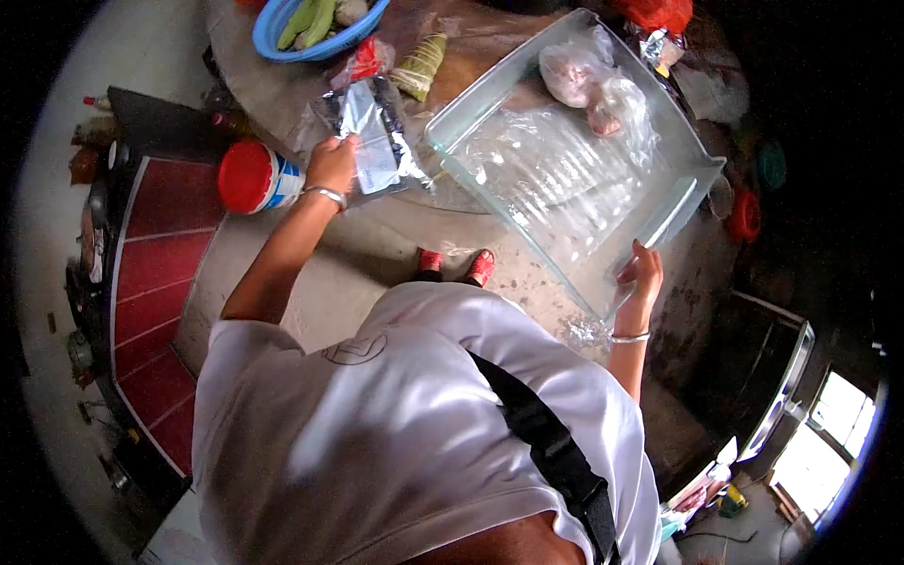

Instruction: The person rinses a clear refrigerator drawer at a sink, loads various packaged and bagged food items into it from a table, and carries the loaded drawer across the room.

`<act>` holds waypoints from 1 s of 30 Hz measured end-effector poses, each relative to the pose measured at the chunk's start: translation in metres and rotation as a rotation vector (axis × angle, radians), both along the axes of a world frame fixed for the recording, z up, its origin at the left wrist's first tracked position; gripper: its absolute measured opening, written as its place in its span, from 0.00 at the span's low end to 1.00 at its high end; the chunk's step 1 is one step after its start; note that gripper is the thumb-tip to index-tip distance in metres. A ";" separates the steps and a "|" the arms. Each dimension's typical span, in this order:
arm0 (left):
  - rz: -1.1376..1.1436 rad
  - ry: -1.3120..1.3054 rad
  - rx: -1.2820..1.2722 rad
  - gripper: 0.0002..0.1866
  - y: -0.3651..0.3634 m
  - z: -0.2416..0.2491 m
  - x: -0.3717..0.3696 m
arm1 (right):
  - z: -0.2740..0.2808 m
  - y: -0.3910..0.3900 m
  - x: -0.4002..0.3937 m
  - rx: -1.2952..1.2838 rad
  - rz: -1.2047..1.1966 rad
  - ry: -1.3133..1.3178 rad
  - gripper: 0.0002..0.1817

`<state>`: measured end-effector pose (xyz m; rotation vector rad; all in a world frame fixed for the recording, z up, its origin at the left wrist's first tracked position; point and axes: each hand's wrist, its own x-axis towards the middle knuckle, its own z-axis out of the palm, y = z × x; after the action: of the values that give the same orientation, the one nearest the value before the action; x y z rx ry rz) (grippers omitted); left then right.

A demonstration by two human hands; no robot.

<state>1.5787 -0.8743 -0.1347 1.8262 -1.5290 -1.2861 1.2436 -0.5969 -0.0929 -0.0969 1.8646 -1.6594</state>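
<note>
My left hand (333, 166) grips a clear plastic bag (374, 141) with dark contents and a pale label, over the edge of the table. My right hand (642, 273) has its fingers closed around the near rim of a large clear plastic drawer (556, 254), which tilts toward me. At the drawer's far end lie knotted clear bags (589, 80) with pinkish, meat-like contents. Just beyond my left hand rest a green leaf-patterned packet (420, 67) and a red packet (369, 59).
A blue basket (268, 38) with green vegetables stands on the round table (247, 80). Left of my left hand is a tub with a red lid (243, 177). A red-fronted cabinet (160, 254) lines the left side. A red bag (659, 13) sits at the back right.
</note>
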 end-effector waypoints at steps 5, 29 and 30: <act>-0.226 -0.042 -0.301 0.15 -0.003 0.039 0.019 | -0.011 -0.007 -0.010 0.005 0.011 -0.004 0.07; -1.523 -0.250 -1.411 0.04 -0.047 0.023 -0.282 | -0.016 -0.013 -0.031 -0.023 0.016 -0.076 0.08; -1.506 -0.247 -1.419 0.04 -0.049 0.021 -0.283 | -0.016 -0.012 -0.032 -0.028 0.017 -0.078 0.08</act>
<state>1.2954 -0.9231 -0.1134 -0.2619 -2.8272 0.0670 1.2121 -0.6093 -0.1094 -0.0587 1.7789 -1.6542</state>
